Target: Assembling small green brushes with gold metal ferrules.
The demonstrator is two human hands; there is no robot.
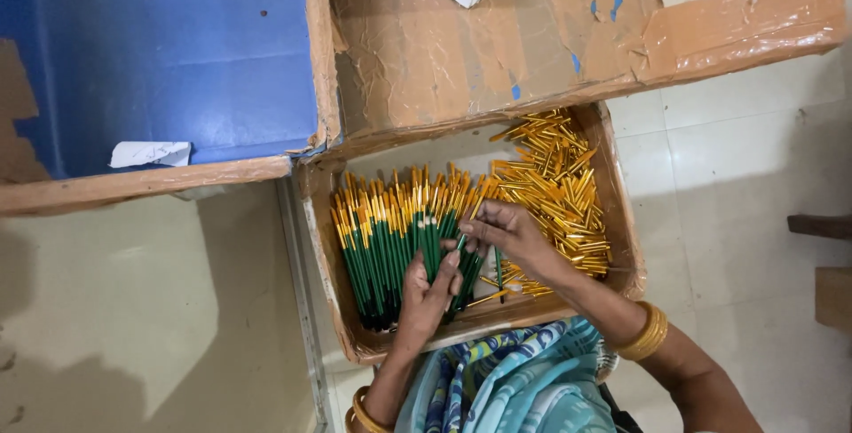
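A cardboard box (621,220) sits in front of me, filled with green pens with yellow tops (382,238) on its left and a heap of loose gold caps (559,185) on its right. My left hand (426,295) rests on the pen pile, fingers closed around a few green pens. My right hand (506,233) is just above and to the right of it, pinching one green pen at its upper end with the fingertips. The two hands nearly touch over the middle of the box.
A blue-lined cardboard lid (160,60) lies at the top left, and a taped brown cardboard flap (532,34) at the top centre. White floor tiles (745,176) lie to the right. Patterned blue cloth (515,380) covers my lap below the box.
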